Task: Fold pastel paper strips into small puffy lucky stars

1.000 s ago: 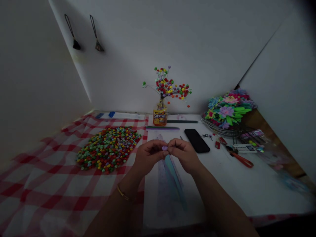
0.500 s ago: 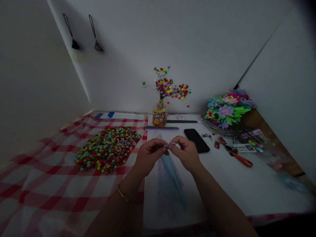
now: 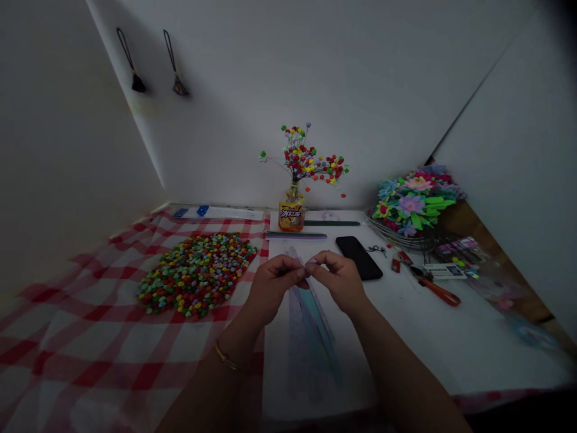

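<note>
My left hand (image 3: 270,284) and my right hand (image 3: 339,279) meet above the middle of the table, fingertips pinched together on a small purple paper piece (image 3: 307,269) that barely shows between them. Under the hands lie long paper strips (image 3: 315,325), pale purple and teal, on a white sheet. A heap of small coloured paper stars (image 3: 198,272) lies to the left on the red checked cloth (image 3: 67,337). A gold bangle sits on my left wrist.
A bottle (image 3: 291,215) holding wire stems with coloured stars stands at the back. A black phone (image 3: 359,257) lies right of my hands. Red-handled pliers (image 3: 435,290), small tools and a basket of paper flowers (image 3: 415,201) fill the right side.
The hands have shifted slightly up and away from me, and the fingertips have closed tighter, so less of the purple piece shows than half a second ago.
</note>
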`<act>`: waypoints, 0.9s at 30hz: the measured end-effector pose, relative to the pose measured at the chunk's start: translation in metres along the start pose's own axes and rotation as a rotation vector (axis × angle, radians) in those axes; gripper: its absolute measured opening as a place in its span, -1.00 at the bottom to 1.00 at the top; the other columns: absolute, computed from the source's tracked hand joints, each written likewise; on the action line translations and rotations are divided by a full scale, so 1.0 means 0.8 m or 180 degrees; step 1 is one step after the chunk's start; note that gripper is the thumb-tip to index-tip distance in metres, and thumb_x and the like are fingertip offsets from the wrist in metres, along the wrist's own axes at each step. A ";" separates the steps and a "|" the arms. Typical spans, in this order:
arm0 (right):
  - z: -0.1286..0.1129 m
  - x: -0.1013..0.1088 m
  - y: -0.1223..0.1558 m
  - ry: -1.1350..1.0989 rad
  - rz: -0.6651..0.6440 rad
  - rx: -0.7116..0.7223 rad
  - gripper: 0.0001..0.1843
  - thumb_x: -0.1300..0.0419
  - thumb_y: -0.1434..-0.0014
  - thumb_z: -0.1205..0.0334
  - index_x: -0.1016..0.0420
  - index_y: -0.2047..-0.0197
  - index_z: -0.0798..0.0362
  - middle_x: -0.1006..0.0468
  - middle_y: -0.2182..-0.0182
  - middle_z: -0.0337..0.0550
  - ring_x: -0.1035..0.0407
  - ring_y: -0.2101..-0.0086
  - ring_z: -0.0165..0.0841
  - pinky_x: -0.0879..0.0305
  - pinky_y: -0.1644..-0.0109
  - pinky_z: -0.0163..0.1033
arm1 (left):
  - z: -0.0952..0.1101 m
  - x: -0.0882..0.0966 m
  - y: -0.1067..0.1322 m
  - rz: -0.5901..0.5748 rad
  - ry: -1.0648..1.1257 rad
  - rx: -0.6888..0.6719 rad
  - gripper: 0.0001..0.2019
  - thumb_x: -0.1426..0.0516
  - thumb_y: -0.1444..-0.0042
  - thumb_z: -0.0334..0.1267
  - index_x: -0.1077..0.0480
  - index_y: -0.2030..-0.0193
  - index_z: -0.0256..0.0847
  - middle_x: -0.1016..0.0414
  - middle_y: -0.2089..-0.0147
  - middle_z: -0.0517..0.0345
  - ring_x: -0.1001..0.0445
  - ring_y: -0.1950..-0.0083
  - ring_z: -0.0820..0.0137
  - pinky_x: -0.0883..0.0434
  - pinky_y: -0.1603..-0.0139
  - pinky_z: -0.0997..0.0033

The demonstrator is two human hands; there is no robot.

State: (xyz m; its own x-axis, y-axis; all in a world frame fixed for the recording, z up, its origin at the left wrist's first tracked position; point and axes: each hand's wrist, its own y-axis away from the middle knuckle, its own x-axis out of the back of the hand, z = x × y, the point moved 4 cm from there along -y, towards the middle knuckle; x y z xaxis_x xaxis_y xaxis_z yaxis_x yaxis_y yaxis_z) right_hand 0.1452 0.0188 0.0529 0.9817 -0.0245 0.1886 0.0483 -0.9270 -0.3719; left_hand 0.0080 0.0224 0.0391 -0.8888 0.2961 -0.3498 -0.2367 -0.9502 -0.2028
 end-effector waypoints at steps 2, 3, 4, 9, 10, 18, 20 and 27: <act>0.004 -0.002 0.000 -0.0329 -0.0066 -0.0169 -0.90 -0.23 0.03 0.21 -0.46 0.48 0.05 -0.47 0.52 -0.25 -0.33 0.43 -0.39 -0.23 0.26 -0.24 | -0.001 -0.001 0.001 -0.0093 0.0144 0.0005 -0.88 -0.25 0.13 -0.33 -0.38 0.48 -0.29 -0.45 0.58 0.21 -0.42 0.52 0.47 -0.34 0.40 0.44; 0.004 -0.003 0.000 -0.0495 -0.0101 -0.0244 -0.90 -0.24 0.04 0.21 -0.45 0.49 0.05 -0.47 0.53 -0.26 -0.33 0.44 -0.40 -0.24 0.27 -0.25 | -0.002 -0.001 0.001 -0.0132 0.0211 0.0002 -0.89 -0.24 0.12 -0.33 -0.38 0.48 -0.29 -0.45 0.59 0.21 -0.42 0.52 0.47 -0.34 0.41 0.44; 0.005 -0.004 0.000 -0.0648 -0.0135 -0.0306 -0.90 -0.25 0.05 0.22 -0.45 0.50 0.06 -0.47 0.54 -0.26 -0.33 0.45 -0.40 -0.24 0.28 -0.25 | -0.003 -0.001 0.001 -0.0169 0.0272 0.0004 -0.89 -0.24 0.11 -0.34 -0.38 0.47 -0.29 -0.45 0.59 0.21 -0.42 0.53 0.47 -0.33 0.41 0.44; 0.002 -0.007 0.002 -0.0874 -0.0199 -0.0365 -0.90 -0.26 0.06 0.23 -0.45 0.50 0.06 -0.46 0.55 -0.28 -0.32 0.47 -0.42 -0.24 0.31 -0.27 | -0.004 -0.003 0.003 -0.0238 0.0552 0.0099 -0.91 -0.23 0.10 -0.36 -0.37 0.47 -0.28 -0.46 0.57 0.22 -0.43 0.53 0.47 -0.32 0.43 0.46; 0.002 -0.006 0.003 -0.0771 -0.0164 -0.0326 -0.90 -0.26 0.06 0.22 -0.45 0.50 0.06 -0.46 0.55 -0.27 -0.32 0.46 -0.42 -0.24 0.30 -0.27 | -0.004 -0.003 0.003 -0.0229 0.0583 0.0131 -0.90 -0.23 0.10 -0.36 -0.37 0.47 -0.28 -0.45 0.56 0.22 -0.43 0.53 0.47 -0.32 0.44 0.46; 0.003 -0.003 0.003 -0.0436 -0.0078 -0.0205 -0.89 -0.23 0.02 0.19 -0.45 0.46 0.05 -0.44 0.53 -0.26 -0.30 0.43 -0.40 -0.22 0.28 -0.27 | -0.004 -0.002 0.001 -0.0087 0.0148 -0.0227 -0.87 -0.21 0.07 -0.31 -0.32 0.46 -0.26 -0.40 0.57 0.25 -0.31 0.59 0.54 -0.25 0.53 0.51; 0.002 -0.005 0.002 -0.0440 -0.0133 -0.0205 -0.86 -0.23 0.02 0.16 -0.44 0.45 0.05 -0.44 0.51 -0.26 -0.30 0.43 -0.40 -0.22 0.27 -0.26 | -0.003 0.000 0.001 -0.0083 -0.0050 -0.0317 -0.87 -0.20 0.06 -0.29 -0.31 0.47 -0.26 -0.37 0.59 0.26 -0.29 0.59 0.54 -0.23 0.53 0.51; -0.018 -0.011 0.004 -0.0063 -0.0300 0.0124 -0.83 -0.16 -0.06 0.21 -0.38 0.52 0.06 -0.42 0.56 -0.29 -0.28 0.44 -0.42 -0.17 0.28 -0.31 | -0.005 0.003 -0.001 0.0066 -0.0199 -0.0358 -0.90 -0.15 0.00 -0.29 -0.32 0.43 -0.25 -0.35 0.55 0.25 -0.31 0.47 0.51 -0.23 0.39 0.50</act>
State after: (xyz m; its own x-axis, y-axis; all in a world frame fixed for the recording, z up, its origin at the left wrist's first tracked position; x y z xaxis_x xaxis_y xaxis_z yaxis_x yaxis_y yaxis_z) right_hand 0.1342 0.0107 0.0635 0.9759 0.0699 0.2066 0.1474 -0.9096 -0.3885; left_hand 0.0074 0.0240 0.0343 -0.9166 0.2664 -0.2982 -0.1755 -0.9381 -0.2987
